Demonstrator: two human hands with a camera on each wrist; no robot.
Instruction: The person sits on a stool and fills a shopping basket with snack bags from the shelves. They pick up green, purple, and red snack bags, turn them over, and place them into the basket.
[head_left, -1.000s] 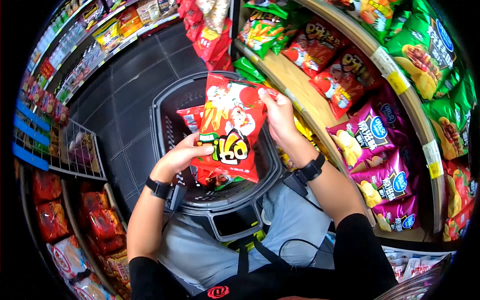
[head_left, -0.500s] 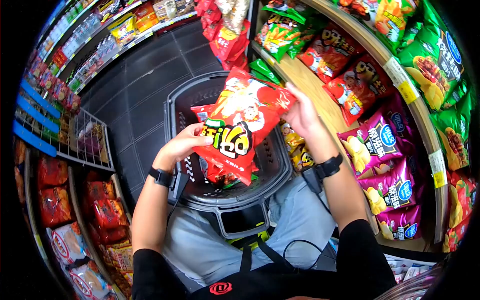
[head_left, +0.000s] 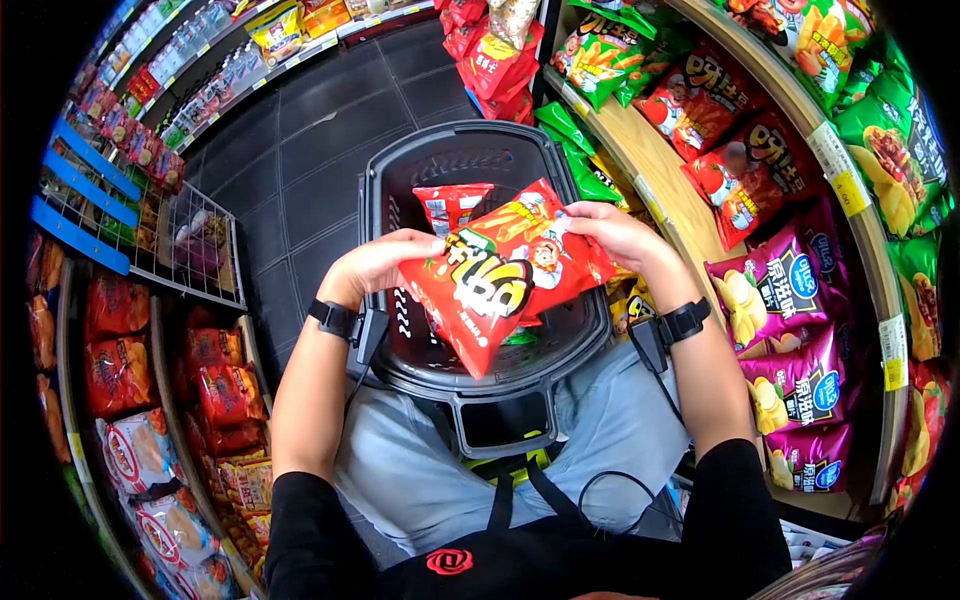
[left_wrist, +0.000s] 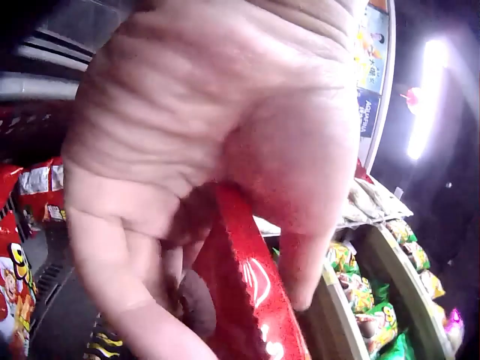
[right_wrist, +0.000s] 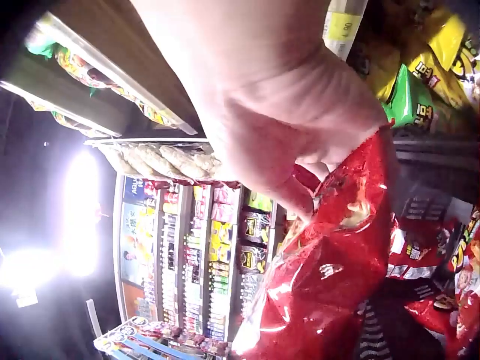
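A red snack bag (head_left: 490,285) with a cartoon chef on it is held between my two hands, over a dark shopping basket (head_left: 590,345). My left hand (head_left: 385,262) pinches its left corner; in the left wrist view the serrated red edge of the bag (left_wrist: 247,277) passes between thumb and fingers. At the opposite side, my right hand (head_left: 622,238) pinches the upper right end, and the crinkled bag (right_wrist: 315,277) shows below the thumb in the right wrist view. The bag lies tilted, printed face up. Partly behind it, another red packet (head_left: 452,207) sits in the basket.
Shelves at right hold purple chip bags (head_left: 785,285), red snack bags (head_left: 750,175) and green bags (head_left: 885,160). A wire rack (head_left: 195,240) stands at left, above shelves of red packets (head_left: 120,375). Dark floor tiles (head_left: 330,150) run beyond the basket.
The bag has turned clockwise from nearly upright to a slant and come down slightly. The right hand's fingers, looser half a second ago, now pinch its end. The head view has swung left.
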